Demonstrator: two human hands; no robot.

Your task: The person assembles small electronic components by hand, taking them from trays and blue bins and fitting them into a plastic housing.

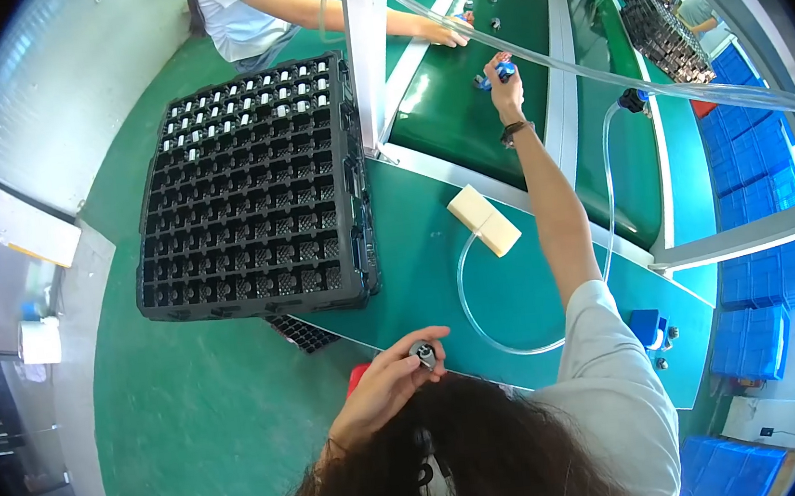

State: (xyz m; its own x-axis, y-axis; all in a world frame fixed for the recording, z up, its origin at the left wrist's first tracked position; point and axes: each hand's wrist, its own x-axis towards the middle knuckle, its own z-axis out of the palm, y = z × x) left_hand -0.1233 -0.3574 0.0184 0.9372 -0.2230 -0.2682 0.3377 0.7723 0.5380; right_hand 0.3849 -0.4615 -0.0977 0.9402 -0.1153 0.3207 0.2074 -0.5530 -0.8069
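My left hand point(387, 380) is near the table's front edge, its fingers closed around a small round metal part point(425, 352) with a dark opening. My right hand point(508, 96) reaches far forward over the green conveyor belt point(453, 131). Its fingers are closed on a small blue piece point(507, 71), too small to name further. More blue shows beside those fingertips. To the left stands a black compartment tray point(248, 206), apart from both hands. Small silver and white parts point(280, 94) sit in its far rows, while the nearer pockets hold none.
A pale yellow block point(484, 220) lies on the green table with a clear hose point(466, 299). A white post point(368, 57) rises beside the tray. Across the belt, a co-worker's hand point(438, 31) touches small pieces. A blue device point(648, 326) sits at the right.
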